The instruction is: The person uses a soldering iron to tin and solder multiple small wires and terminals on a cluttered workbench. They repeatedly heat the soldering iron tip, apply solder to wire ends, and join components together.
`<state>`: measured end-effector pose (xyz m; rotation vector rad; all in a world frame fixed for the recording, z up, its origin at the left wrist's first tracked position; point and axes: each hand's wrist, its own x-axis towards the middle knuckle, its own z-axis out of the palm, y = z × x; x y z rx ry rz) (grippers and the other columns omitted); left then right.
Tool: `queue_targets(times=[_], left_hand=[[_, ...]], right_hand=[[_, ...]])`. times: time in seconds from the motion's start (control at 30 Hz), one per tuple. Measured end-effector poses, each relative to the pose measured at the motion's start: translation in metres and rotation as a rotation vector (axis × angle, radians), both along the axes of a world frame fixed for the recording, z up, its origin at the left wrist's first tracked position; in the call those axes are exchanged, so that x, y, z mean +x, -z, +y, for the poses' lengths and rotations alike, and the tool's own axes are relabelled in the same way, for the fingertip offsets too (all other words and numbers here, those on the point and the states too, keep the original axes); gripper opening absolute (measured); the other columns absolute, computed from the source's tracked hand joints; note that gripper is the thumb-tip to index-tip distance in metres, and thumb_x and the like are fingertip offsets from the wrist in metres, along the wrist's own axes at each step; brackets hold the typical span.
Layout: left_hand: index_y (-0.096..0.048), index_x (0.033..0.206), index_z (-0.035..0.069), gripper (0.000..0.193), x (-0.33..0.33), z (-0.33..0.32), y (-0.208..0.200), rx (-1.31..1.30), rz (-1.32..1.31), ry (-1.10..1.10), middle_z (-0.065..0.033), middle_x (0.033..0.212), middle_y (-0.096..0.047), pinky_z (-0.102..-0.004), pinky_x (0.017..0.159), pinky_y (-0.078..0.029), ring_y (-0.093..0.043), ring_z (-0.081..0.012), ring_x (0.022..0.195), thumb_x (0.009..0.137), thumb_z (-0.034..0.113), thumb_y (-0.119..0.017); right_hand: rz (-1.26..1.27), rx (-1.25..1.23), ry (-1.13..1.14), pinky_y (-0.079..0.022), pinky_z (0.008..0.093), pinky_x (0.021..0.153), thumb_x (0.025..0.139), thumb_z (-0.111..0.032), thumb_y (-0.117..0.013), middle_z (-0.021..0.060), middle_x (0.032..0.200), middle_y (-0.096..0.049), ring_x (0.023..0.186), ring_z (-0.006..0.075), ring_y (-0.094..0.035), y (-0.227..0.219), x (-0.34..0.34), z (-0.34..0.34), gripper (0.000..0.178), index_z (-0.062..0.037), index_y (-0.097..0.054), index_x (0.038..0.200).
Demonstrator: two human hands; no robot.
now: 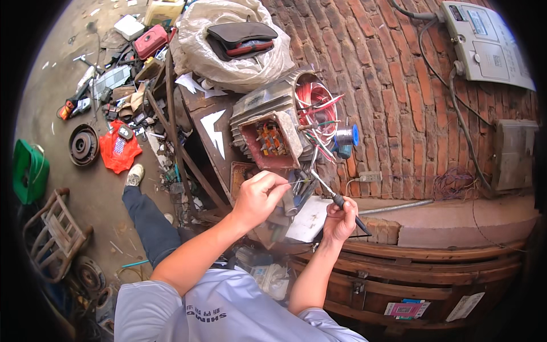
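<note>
Our hands are apart, near the motor housing (pixel 265 98): the right hand (pixel 340 221) grips a soldering iron (pixel 325 185), the left hand (pixel 256 198) pinches a thin solder-like strand (pixel 298 182). If the iron slips while hot, we could get burned.

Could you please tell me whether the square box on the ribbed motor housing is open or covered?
Open: no lid covers the square box, and the orange parts inside it show plainly.

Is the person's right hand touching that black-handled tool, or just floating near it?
Touching. The head view shows the right hand gripping the black-handled tool, with no gap between them.
</note>
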<state>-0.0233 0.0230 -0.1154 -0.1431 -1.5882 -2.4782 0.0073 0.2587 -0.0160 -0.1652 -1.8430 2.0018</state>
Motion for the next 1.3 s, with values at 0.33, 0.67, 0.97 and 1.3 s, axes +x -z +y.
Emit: queue_targets(times=[0.33, 0.67, 0.97, 1.3], left_hand=[[-0.075, 0.099, 0.001, 0.012, 0.001, 0.018, -0.001, 0.018, -0.069, -0.075, -0.0122, 0.088, -0.076, -0.0301, 0.064, -0.057, -0.074, -0.0177, 0.072, 0.094, 0.012, -0.078], [-0.073, 0.097, 0.002, 0.010, -0.007, 0.024, -0.009, -0.056, -0.011, -0.120, -0.0151, 0.085, -0.076, -0.0344, 0.065, -0.058, -0.077, -0.0265, 0.074, 0.092, 0.010, -0.077], [-0.073, 0.096, 0.003, 0.009, -0.008, 0.026, -0.011, -0.071, -0.015, -0.134, -0.0147, 0.085, -0.076, -0.0355, 0.064, -0.058, -0.076, -0.0279, 0.074, 0.092, 0.010, -0.077], [-0.073, 0.093, 0.005, 0.009, -0.007, 0.028, -0.012, -0.126, 0.015, -0.162, -0.0136, 0.085, -0.076, -0.0378, 0.064, -0.058, -0.076, -0.0300, 0.074, 0.091, 0.012, -0.077]], right_hand=[[0.010, -0.007, 0.017, -0.048, 0.0301, 0.063, 0.096, -0.011, -0.068, 0.0098, 0.089, -0.068, 0.071, 0.0163, -0.060, 0.001, 0.001, -0.002, 0.013, -0.0010, -0.068, 0.105], [0.008, -0.007, 0.034, -0.049, 0.0297, 0.062, 0.096, -0.010, -0.067, 0.0110, 0.088, -0.069, 0.071, 0.0165, -0.061, -0.002, 0.000, -0.007, 0.012, -0.0010, -0.068, 0.104], [0.005, -0.023, 0.027, -0.050, 0.0279, 0.063, 0.095, -0.010, -0.069, 0.0106, 0.088, -0.069, 0.072, 0.0164, -0.062, -0.001, 0.000, -0.007, 0.011, -0.0014, -0.068, 0.102], [0.003, -0.014, 0.034, -0.050, 0.0276, 0.063, 0.095, -0.011, -0.069, 0.0104, 0.088, -0.069, 0.072, 0.0165, -0.062, -0.003, 0.000, -0.008, 0.012, -0.0013, -0.068, 0.102]])
